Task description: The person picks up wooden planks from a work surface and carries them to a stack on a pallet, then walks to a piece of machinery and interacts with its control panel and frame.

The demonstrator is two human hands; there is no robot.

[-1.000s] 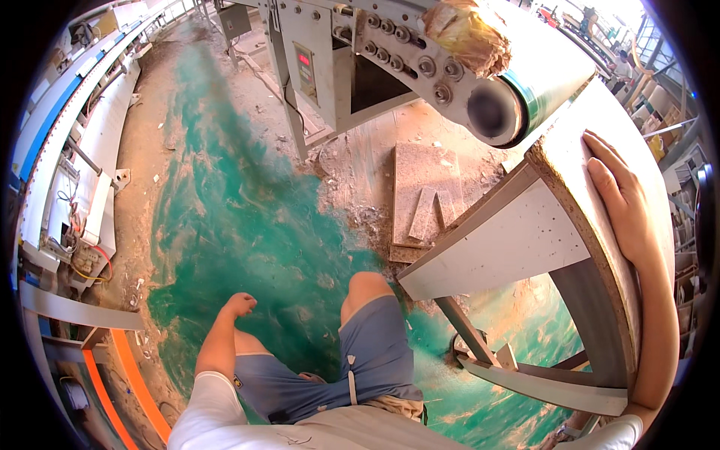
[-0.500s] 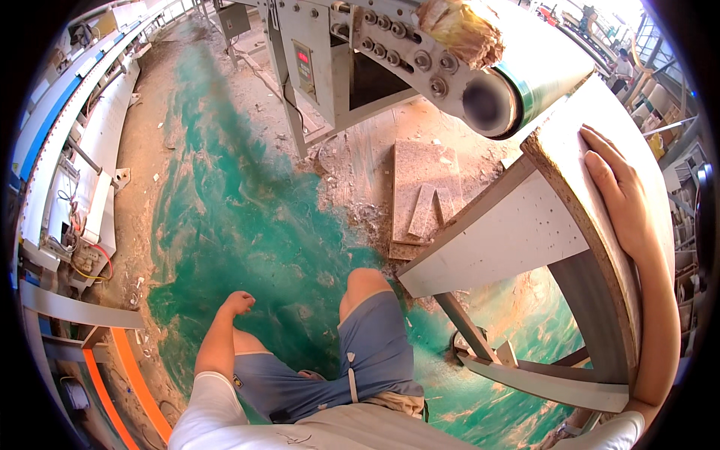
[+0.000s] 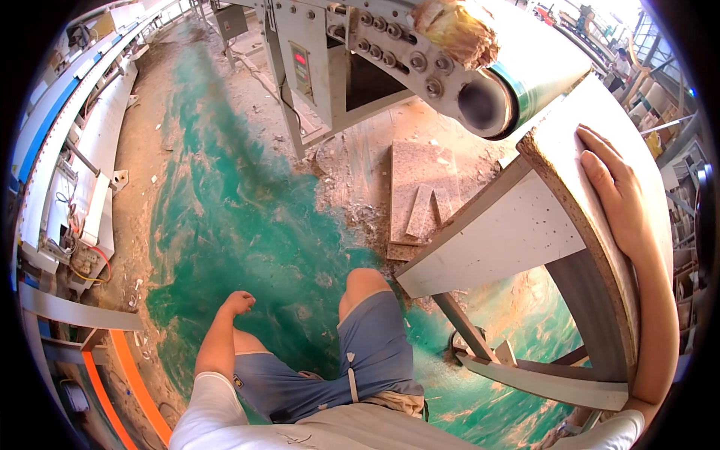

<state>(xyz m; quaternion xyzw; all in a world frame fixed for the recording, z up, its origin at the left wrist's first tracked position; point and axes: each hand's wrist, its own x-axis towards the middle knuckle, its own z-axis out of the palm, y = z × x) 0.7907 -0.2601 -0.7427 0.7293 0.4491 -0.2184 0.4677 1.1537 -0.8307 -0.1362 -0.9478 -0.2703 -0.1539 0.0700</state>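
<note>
My right hand [image 3: 613, 191] lies flat on the white top of a bench [image 3: 652, 135], fingers stretched forward and thumb next to them. Nothing shows between the fingers, and my forearm runs along the board's worn brown edge. On the other side, my left hand [image 3: 240, 302] hangs above the floor in front of my left knee. Its fingers are loosely curled in, and no object shows in them. Just beyond the bench is the end roller [image 3: 484, 105] of a belt conveyor, with a crumpled, tape-like yellowish wad [image 3: 455, 31] on its side frame.
Boards [image 3: 424, 169] lie on the dusty green floor [image 3: 240, 225] under the conveyor. A long machine [image 3: 82, 180] with loose cables lines the left side, with orange rails [image 3: 135, 379] nearer me. Far right, a person [image 3: 619, 69] stands among equipment.
</note>
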